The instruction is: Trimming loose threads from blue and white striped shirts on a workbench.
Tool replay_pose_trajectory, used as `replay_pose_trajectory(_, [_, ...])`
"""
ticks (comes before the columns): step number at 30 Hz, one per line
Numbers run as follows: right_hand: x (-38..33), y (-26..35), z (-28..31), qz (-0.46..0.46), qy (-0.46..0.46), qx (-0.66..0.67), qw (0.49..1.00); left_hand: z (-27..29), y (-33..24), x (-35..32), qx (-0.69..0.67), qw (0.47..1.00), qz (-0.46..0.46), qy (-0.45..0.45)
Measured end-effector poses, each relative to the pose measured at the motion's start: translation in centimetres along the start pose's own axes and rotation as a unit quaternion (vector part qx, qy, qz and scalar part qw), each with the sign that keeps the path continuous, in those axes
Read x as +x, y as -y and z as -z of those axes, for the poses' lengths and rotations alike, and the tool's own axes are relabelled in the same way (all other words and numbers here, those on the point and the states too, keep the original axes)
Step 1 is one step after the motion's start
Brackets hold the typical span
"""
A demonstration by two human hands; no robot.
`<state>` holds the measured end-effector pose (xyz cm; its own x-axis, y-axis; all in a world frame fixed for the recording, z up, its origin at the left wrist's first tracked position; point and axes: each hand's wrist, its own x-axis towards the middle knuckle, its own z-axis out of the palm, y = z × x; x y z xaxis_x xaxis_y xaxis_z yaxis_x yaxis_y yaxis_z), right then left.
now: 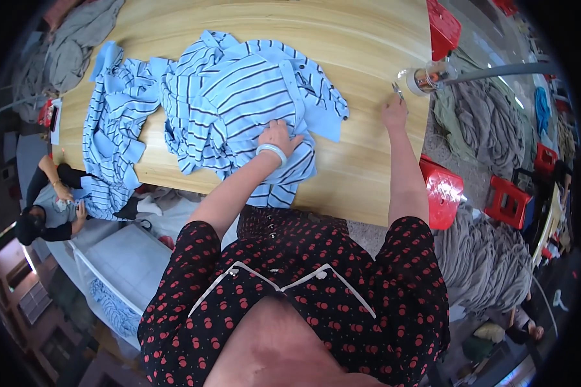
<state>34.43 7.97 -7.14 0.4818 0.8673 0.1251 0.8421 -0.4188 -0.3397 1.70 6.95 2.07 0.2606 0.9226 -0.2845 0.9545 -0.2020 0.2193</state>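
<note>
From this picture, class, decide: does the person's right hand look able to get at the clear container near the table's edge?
Probably yes: the right hand is close by the clear container, and nothing visibly blocks the way, though the hand holds a small metal tool.

The small metal tool (398, 91) in the right hand (395, 115) is too small to identify, the left hand (279, 135) hides a patch of blue striped cloth (252, 90), and the wooden table (361, 177) runs out of view at the top.
</note>
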Motion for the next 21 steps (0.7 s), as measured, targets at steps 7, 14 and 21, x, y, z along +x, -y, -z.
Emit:
replay_pose_trajectory(7, [0.3, 0.7, -1.1, -0.079, 0.019, -0.021, 0.996, -0.9, 1.4, -0.8, -0.033, 0.999, 0.008, 0.025])
replay_pose_trajectory(14, [3.2, -0.4, -1.3, -0.114, 0.035, 0.093, 0.988, 5.5, 0.7, 3.3, -0.049, 0.990, -0.096, 0.087])
replay_pose_trajectory(21, [-0.8, 0.3, -1.0, -0.270, 0.225, 0.469, 0.810, 7.8, -0.1, 15.5, 0.089, 0.948, -0.281, -0.121])
